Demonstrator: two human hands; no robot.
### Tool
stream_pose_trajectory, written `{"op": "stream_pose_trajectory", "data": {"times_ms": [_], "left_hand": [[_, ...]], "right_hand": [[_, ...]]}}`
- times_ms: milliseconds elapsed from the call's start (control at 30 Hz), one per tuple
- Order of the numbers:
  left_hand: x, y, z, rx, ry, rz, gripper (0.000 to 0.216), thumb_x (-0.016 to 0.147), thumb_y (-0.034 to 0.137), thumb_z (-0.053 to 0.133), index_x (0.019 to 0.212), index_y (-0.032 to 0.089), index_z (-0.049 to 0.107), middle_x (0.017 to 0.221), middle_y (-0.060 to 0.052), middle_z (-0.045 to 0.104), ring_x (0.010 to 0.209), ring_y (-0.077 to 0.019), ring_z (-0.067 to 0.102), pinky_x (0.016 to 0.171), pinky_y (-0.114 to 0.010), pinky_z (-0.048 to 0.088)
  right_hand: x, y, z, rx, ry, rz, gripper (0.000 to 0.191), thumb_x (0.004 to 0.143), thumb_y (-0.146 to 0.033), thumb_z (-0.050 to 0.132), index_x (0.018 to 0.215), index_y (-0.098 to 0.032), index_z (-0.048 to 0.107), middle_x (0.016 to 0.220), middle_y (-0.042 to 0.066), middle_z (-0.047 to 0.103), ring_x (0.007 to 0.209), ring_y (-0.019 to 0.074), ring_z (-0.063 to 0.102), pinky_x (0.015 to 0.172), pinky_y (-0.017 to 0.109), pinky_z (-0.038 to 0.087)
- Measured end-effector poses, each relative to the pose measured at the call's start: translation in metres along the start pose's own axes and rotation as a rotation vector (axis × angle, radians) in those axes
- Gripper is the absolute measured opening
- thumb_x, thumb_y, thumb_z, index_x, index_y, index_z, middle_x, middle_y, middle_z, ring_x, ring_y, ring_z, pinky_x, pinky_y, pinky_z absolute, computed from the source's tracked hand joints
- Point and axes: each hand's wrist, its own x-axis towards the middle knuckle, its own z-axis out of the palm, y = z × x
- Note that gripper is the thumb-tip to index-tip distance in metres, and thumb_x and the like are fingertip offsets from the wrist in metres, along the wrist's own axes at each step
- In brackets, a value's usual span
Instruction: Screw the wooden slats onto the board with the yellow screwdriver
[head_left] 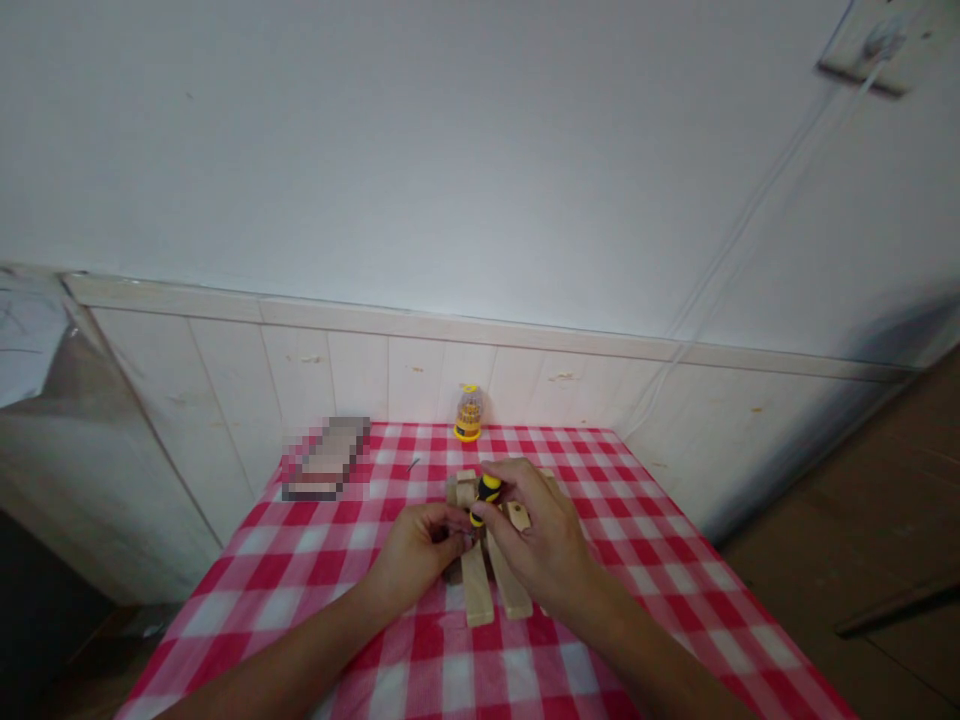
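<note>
My right hand point(544, 525) is closed around the yellow and black handle of a screwdriver point(489, 488), which is tilted over several pale wooden pieces point(478, 592). Across from it, my left hand point(424, 545) pinches at the screwdriver's lower end, close to the wood. What lies between the left fingertips is too small to make out. The wooden pieces are strips and blocks lying together on the table, and one block on the right shows a dark hole. Both hands partly cover them.
A red and white checked cloth covers the table point(360, 640). At the back stands a clear, yellow-based container of screwdriver bits point(469, 415). A thin dark bit point(413, 464) lies left of the wood. A blurred-out flat object point(328, 460) is at the back left, and a wall rises behind.
</note>
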Motion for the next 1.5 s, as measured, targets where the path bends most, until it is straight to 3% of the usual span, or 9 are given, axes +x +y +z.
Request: {"op": "stream_pose_trajectory", "data": {"times_ms": [300, 567, 800, 900, 1100, 1333, 1433, 1500], "left_hand": [[0.002, -0.003, -0.004, 0.035, -0.007, 0.01, 0.036, 0.059, 0.042, 0.094, 0.073, 0.015, 0.076, 0.069, -0.003, 0.074, 0.063, -0.016, 0.064, 0.064, -0.029, 0.051], [0.002, -0.004, -0.001, -0.02, -0.003, 0.007, 0.035, 0.056, 0.04, 0.096, 0.07, 0.016, 0.076, 0.069, -0.001, 0.074, 0.064, -0.0157, 0.066, 0.066, -0.028, 0.052], [0.003, -0.005, -0.002, 0.005, -0.009, 0.018, 0.034, 0.058, 0.04, 0.094, 0.071, 0.016, 0.075, 0.065, 0.0, 0.071, 0.06, -0.0138, 0.061, 0.063, -0.027, 0.05], [0.002, -0.004, -0.003, 0.006, -0.012, 0.013, 0.033, 0.059, 0.04, 0.094, 0.072, 0.016, 0.075, 0.065, 0.0, 0.071, 0.06, -0.0142, 0.062, 0.064, -0.027, 0.05], [0.001, -0.002, -0.001, -0.011, -0.014, 0.019, 0.034, 0.058, 0.04, 0.094, 0.066, 0.016, 0.071, 0.061, 0.002, 0.068, 0.058, -0.0129, 0.061, 0.06, -0.025, 0.049], [0.001, -0.001, -0.002, 0.004, -0.019, 0.01, 0.038, 0.058, 0.045, 0.095, 0.071, 0.016, 0.074, 0.06, 0.002, 0.067, 0.055, -0.0124, 0.058, 0.054, -0.024, 0.046], [0.001, -0.002, -0.002, -0.007, -0.019, 0.015, 0.04, 0.057, 0.046, 0.096, 0.074, 0.016, 0.076, 0.061, 0.001, 0.068, 0.056, -0.0126, 0.058, 0.056, -0.024, 0.047], [0.001, -0.002, -0.002, -0.023, -0.025, 0.009, 0.04, 0.057, 0.046, 0.096, 0.074, 0.016, 0.077, 0.066, -0.001, 0.072, 0.06, -0.0145, 0.062, 0.06, -0.026, 0.05]], "right_hand": [[0.003, -0.008, -0.007, 0.052, -0.056, -0.104, 0.037, 0.094, -0.007, 0.056, 0.127, -0.024, 0.061, 0.115, 0.008, 0.073, 0.108, 0.0223, 0.069, 0.092, 0.036, 0.057], [0.001, 0.002, -0.003, -0.009, -0.017, -0.004, 0.025, 0.095, -0.013, 0.064, 0.117, -0.023, 0.061, 0.101, 0.006, 0.073, 0.086, 0.0212, 0.071, 0.076, 0.034, 0.056], [0.003, -0.004, -0.007, 0.017, -0.047, -0.143, 0.029, 0.097, -0.011, 0.057, 0.123, -0.024, 0.06, 0.112, 0.008, 0.073, 0.104, 0.0223, 0.069, 0.088, 0.036, 0.055], [0.001, -0.006, -0.008, 0.006, -0.049, -0.101, 0.033, 0.096, -0.009, 0.054, 0.126, -0.023, 0.059, 0.116, 0.009, 0.073, 0.106, 0.0226, 0.07, 0.089, 0.036, 0.054], [0.0, 0.004, -0.004, 0.004, -0.036, -0.003, 0.026, 0.093, -0.013, 0.067, 0.115, -0.025, 0.063, 0.101, 0.004, 0.072, 0.09, 0.0214, 0.07, 0.079, 0.035, 0.054], [0.002, -0.003, -0.007, 0.035, -0.064, -0.17, 0.033, 0.096, -0.01, 0.06, 0.126, -0.025, 0.062, 0.114, 0.007, 0.073, 0.107, 0.022, 0.069, 0.091, 0.035, 0.056], [0.003, -0.007, -0.009, 0.049, -0.075, -0.165, 0.039, 0.095, -0.006, 0.054, 0.129, -0.024, 0.061, 0.121, 0.009, 0.073, 0.114, 0.0216, 0.068, 0.096, 0.036, 0.056], [0.002, -0.006, -0.008, 0.024, -0.054, -0.137, 0.038, 0.094, -0.005, 0.054, 0.127, -0.024, 0.062, 0.117, 0.008, 0.074, 0.109, 0.0217, 0.07, 0.092, 0.036, 0.057]]}}
